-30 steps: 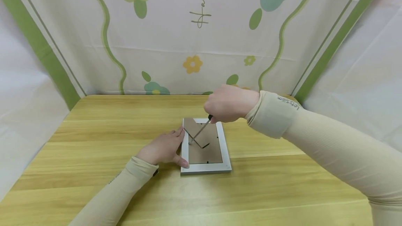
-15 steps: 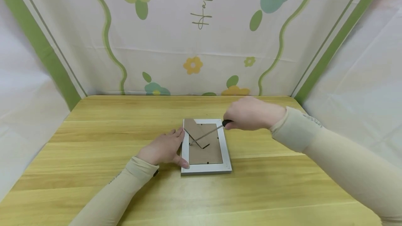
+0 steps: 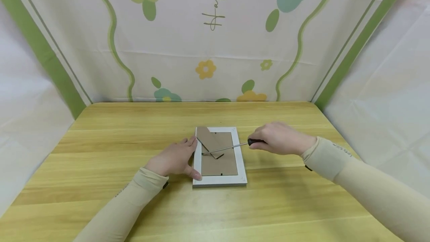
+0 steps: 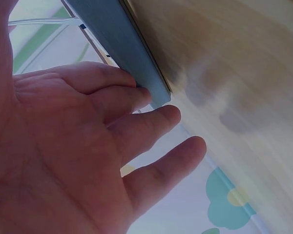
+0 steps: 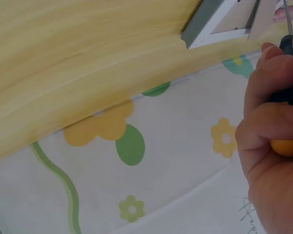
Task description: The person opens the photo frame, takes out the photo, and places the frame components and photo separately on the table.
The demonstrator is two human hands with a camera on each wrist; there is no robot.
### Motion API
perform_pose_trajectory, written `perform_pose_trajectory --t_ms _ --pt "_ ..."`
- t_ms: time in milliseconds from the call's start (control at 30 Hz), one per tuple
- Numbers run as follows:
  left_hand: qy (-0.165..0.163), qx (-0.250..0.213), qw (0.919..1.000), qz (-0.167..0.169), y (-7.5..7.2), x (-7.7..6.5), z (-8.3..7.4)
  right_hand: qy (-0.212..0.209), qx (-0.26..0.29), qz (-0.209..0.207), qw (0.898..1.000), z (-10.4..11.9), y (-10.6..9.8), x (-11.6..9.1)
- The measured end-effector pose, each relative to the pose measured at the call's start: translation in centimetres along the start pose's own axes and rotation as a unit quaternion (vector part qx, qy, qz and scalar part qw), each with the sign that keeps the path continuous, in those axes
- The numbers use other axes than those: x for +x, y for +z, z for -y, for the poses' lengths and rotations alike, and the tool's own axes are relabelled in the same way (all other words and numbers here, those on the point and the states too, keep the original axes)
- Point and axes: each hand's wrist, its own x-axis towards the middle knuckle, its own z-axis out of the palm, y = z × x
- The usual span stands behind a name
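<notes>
A white picture frame (image 3: 220,179) lies back side up on the table, with a brown backing board (image 3: 220,166) and small black tabs along its inner edges. A flat brown stand leg (image 3: 203,133) slants over the board's upper left. My right hand (image 3: 282,138) grips the dark handle of a screwdriver (image 3: 231,146), its fingers curled round it in the right wrist view. The shaft lies low across the board, its tip at a tab on the left inner edge. My left hand (image 3: 176,158) rests against the frame's left side, thumb on the lower left corner, fingers extended.
The wooden table (image 3: 100,148) reaches back to a white cloth (image 3: 188,40) printed with flowers and green lines. Pale cloth panels also hang at the left and right sides.
My right hand has swung down and to the right with the screwdriver, lowering the handle from steep to nearly flat. The tip stays at the left tab. The left hand and frame stay put.
</notes>
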Motion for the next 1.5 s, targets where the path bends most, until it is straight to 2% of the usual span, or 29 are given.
perform_pose_trajectory --t_ms 133,333,600,867,1067,1367,1500 --pt "0.004 0.003 1.0000 -0.002 0.0 0.0 0.1 -0.004 0.018 -0.003 1.000 -0.5 0.3 0.0" --pt "0.005 0.003 1.0000 -0.002 0.0 0.1 0.1 -0.012 0.014 0.008 1.000 -1.3 0.3 0.3" --pt "0.005 -0.004 1.0000 -0.001 0.0 0.1 0.1 -0.027 -0.006 0.036 0.999 -1.0 -1.5 1.7" --pt "0.001 -0.004 1.0000 0.003 -0.1 0.0 0.0 -0.005 -0.029 0.079 0.996 0.4 -3.7 3.3" --pt "-0.001 -0.007 1.0000 0.003 -0.1 0.0 0.0 0.006 -0.070 0.103 0.992 2.0 -5.6 4.9" --pt "0.007 -0.013 0.9999 -0.001 -0.2 -0.2 -0.1 0.003 -0.153 0.139 0.978 4.8 -8.1 7.7" --pt "0.010 -0.006 0.9999 -0.006 0.0 -0.1 0.1 0.016 -0.171 0.165 0.971 5.8 -8.8 9.1"
